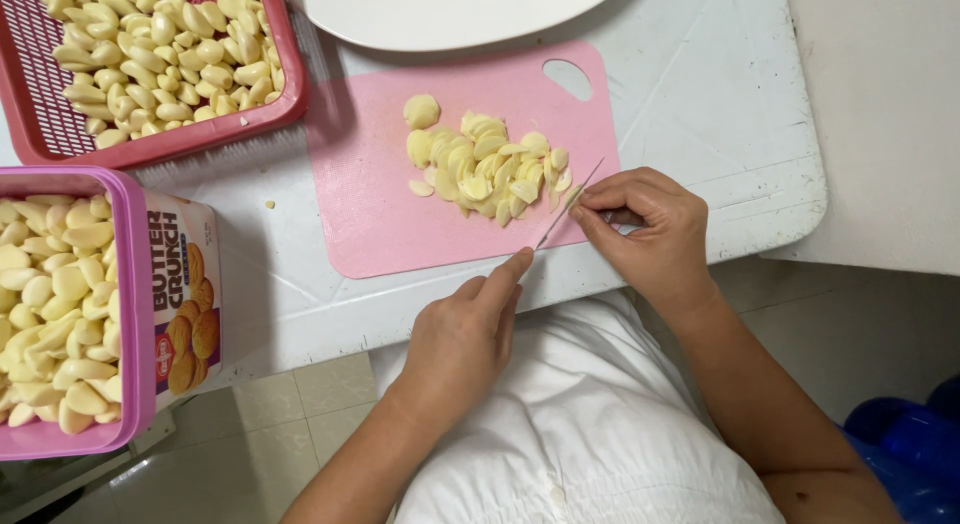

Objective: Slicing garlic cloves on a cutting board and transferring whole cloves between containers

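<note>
A pink cutting board (370,194) lies on the white table with a heap of sliced garlic (485,169) on it. My right hand (645,229) grips a thin knife (570,204) by its handle, the blade lying edge-on at the right side of the slices. My left hand (465,334) rests at the board's near edge, its forefinger stretched out and touching the blade's tip end. It holds nothing.
A red basket (285,99) of peeled garlic cloves sits at the back left. A pink basket (135,284) of cloves stands on a biscuit box (185,294) at the left edge. A white plate (430,24) lies behind the board. The table's near edge (320,349) runs below my hands.
</note>
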